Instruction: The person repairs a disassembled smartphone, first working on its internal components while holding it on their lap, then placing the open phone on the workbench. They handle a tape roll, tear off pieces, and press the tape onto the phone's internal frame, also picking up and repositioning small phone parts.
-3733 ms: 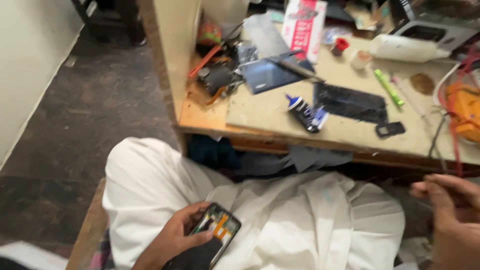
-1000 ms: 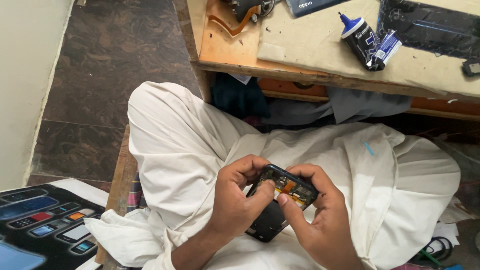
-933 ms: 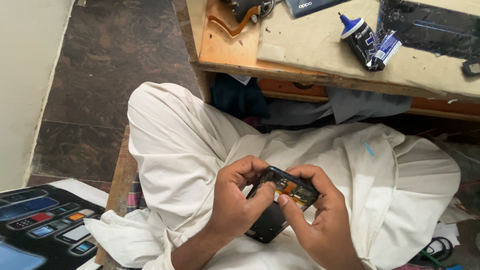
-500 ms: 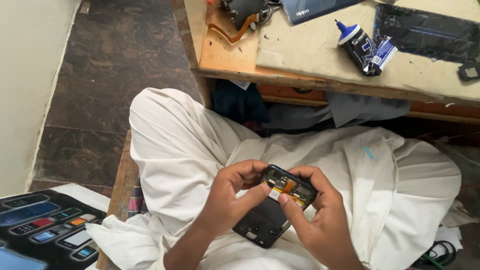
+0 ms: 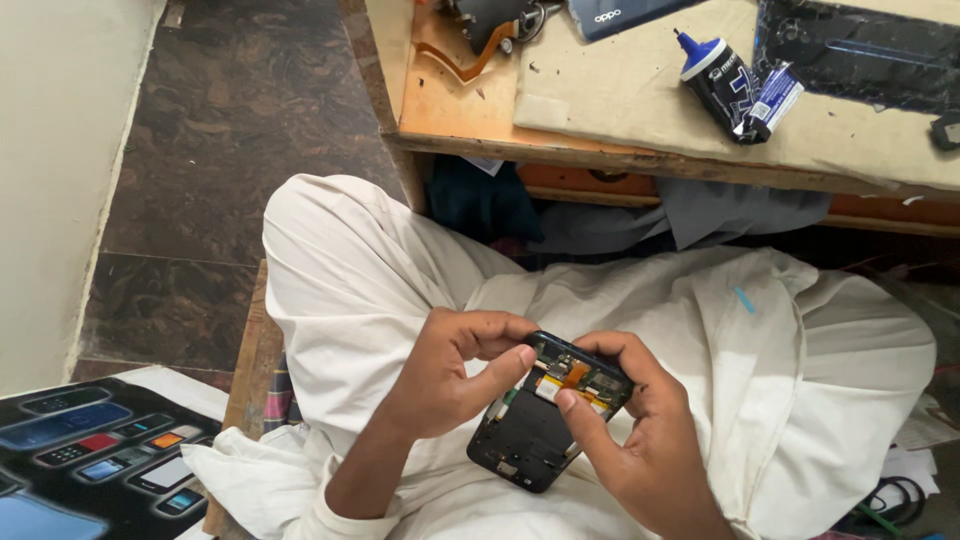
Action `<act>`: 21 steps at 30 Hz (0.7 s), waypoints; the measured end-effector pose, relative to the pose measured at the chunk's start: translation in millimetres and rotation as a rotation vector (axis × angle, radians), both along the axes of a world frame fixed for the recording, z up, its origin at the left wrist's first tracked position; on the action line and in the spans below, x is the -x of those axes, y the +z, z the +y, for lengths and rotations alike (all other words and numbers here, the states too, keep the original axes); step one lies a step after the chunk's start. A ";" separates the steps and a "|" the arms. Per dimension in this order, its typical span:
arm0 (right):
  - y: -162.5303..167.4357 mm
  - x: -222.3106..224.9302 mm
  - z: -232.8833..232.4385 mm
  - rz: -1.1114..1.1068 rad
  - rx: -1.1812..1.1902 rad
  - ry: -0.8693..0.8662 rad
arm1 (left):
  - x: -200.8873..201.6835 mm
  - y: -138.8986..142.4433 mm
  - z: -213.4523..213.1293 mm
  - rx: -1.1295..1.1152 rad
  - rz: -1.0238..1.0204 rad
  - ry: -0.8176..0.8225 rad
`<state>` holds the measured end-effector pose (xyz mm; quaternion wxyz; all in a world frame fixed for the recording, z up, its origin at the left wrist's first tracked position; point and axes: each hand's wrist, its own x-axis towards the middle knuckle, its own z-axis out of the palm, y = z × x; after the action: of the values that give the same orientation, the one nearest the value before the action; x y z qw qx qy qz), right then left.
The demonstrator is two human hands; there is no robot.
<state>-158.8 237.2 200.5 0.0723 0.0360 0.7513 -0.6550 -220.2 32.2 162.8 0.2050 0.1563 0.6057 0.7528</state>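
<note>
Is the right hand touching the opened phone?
Touching. The head view shows the right hand gripping the opened phone's top edge, thumb pressed on its exposed inside.

A dark marbled stone floor (image 5: 215, 150) fills the upper left, with pale joint lines between its tiles. A plain cream wall (image 5: 55, 170) runs down the left edge. At the top stands a low wooden workbench (image 5: 640, 165), its top partly covered by a beige sheet (image 5: 640, 100) and lit by soft daylight. Dark cloth (image 5: 480, 200) hangs in the shadow beneath it. A wooden plank (image 5: 250, 370) lies lower left.
</note>
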 end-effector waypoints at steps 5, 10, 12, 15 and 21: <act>7.8 -6.1 6.5 0.009 -0.014 0.001 | -4.0 10.8 9.4 0.095 0.058 0.038; 13.7 -5.7 13.8 0.023 -0.037 -0.001 | -9.1 15.6 23.4 0.087 0.115 0.104; 15.3 -5.3 15.2 0.020 -0.039 -0.001 | -11.6 15.5 28.9 0.045 0.125 0.134; 16.9 -6.9 15.0 0.035 -0.072 0.010 | -15.1 14.3 34.0 -0.002 0.105 0.169; 20.4 -15.3 13.4 0.065 -0.128 -0.009 | -28.3 14.8 35.2 0.045 0.147 0.222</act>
<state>-143.5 250.5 220.9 0.0424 0.0227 0.7934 -0.6068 -191.9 67.4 177.6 0.0788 0.1386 0.6492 0.7437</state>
